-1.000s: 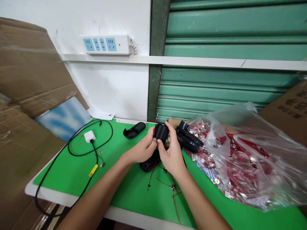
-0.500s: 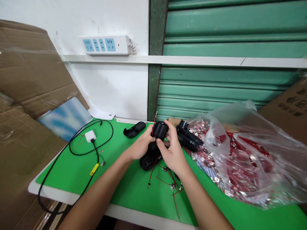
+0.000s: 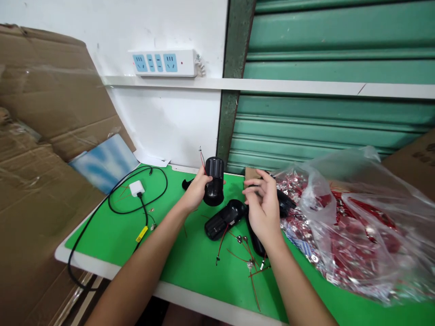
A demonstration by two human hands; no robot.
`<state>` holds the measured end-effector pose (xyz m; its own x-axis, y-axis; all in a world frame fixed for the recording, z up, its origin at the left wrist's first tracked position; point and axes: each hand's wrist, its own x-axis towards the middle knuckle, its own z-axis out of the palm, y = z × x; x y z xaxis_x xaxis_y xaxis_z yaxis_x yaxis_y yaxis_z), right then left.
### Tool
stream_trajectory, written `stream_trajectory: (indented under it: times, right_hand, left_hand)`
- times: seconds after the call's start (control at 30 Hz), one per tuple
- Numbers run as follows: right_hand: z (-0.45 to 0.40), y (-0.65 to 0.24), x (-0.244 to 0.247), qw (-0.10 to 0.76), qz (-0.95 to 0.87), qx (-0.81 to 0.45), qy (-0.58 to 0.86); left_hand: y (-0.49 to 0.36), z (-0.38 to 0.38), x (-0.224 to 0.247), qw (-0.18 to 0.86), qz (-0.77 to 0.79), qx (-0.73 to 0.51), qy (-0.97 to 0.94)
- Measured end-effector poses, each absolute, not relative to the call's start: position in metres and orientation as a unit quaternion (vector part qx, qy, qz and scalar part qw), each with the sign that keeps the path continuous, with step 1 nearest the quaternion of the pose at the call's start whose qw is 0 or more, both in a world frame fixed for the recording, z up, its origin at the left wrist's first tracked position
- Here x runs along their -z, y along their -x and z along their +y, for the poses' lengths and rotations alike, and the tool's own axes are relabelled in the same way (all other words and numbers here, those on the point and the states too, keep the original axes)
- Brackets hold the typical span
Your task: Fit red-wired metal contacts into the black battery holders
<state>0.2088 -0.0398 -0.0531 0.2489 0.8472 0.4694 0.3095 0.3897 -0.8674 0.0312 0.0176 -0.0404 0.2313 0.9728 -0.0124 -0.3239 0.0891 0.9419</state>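
My left hand point(image 3: 198, 191) grips a black plastic housing point(image 3: 214, 181) upright above the table, with a thin red and black wire rising from its top left. Off to the right, my right hand point(image 3: 263, 203) is raised with fingers apart and holds nothing. A second black housing point(image 3: 224, 220) lies between the hands, its red wire trailing toward the front. Under my right hand a long black part point(image 3: 255, 235) is partly hidden. Behind my left hand, only the end of another black part point(image 3: 186, 184) shows.
Loose red wires with small metal contacts point(image 3: 250, 263) lie on the green table mat point(image 3: 190, 271). A large clear bag point(image 3: 356, 235) of red wires and metal pieces fills the right side. At left are a black cable with a white plug point(image 3: 137, 188) and cardboard point(image 3: 50, 181).
My right hand has let go of the housing and moved right, fingers opening. My left hand keeps hold of it and has shifted left. The view has turned slightly left.
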Motion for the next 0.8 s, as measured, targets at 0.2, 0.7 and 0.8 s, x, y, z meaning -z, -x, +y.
stream_trajectory:
  times: [0.2, 0.7, 0.8]
  right_hand:
    - [-0.039, -0.211, 0.047, 0.605, -0.582, -0.211, 0.501]
    - [-0.146, -0.229, 0.051, 0.079, -0.795, 0.044, 0.6]
    - [-0.144, -0.236, 0.06, 0.102, -0.795, 0.094, 0.591]
  left_hand:
    - [-0.03, 0.02, 0.047, 0.612, 0.368, -0.507, -0.482]
    - [-0.038, 0.025, 0.066, 0.54, 0.374, -0.497, -0.567]
    - [-0.04, 0.024, 0.065, 0.518, 0.391, -0.506, -0.568]
